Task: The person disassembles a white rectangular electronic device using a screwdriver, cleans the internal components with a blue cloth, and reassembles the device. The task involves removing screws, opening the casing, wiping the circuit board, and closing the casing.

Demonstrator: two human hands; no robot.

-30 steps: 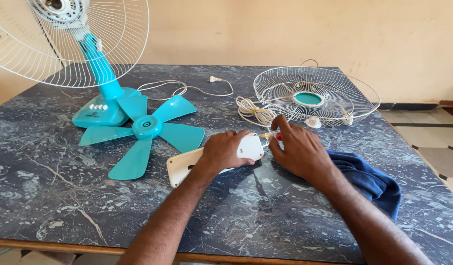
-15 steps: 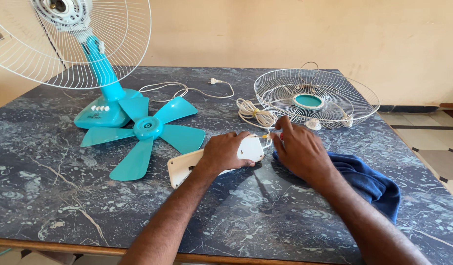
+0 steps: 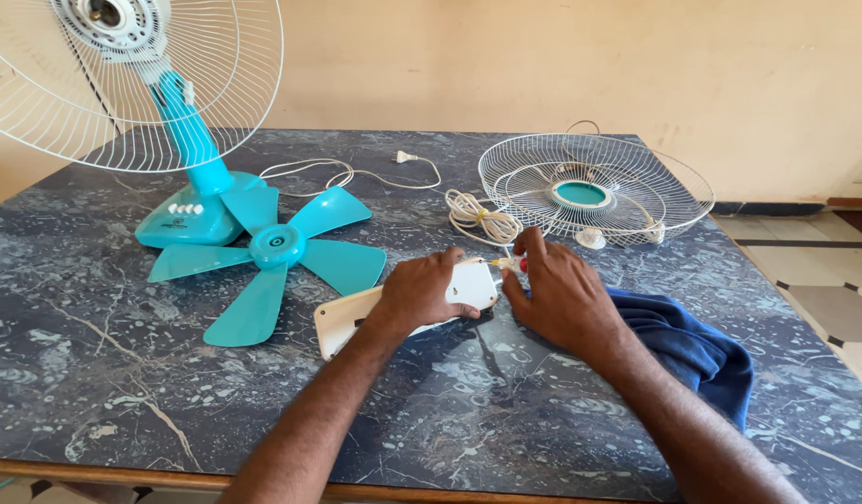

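Teal fan blade [image 3: 274, 264] beside left hand [image 3: 420, 291], wire guard [image 3: 594, 187] behind

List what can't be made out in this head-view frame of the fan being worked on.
- Head view: the left hand covers the middle of the white casing.
- The right hand hides most of the small red-and-yellow part; too small to identify.
- The fan's rear grille is cut off by the top and left edges.
- The blue cloth lies partly under the right forearm.
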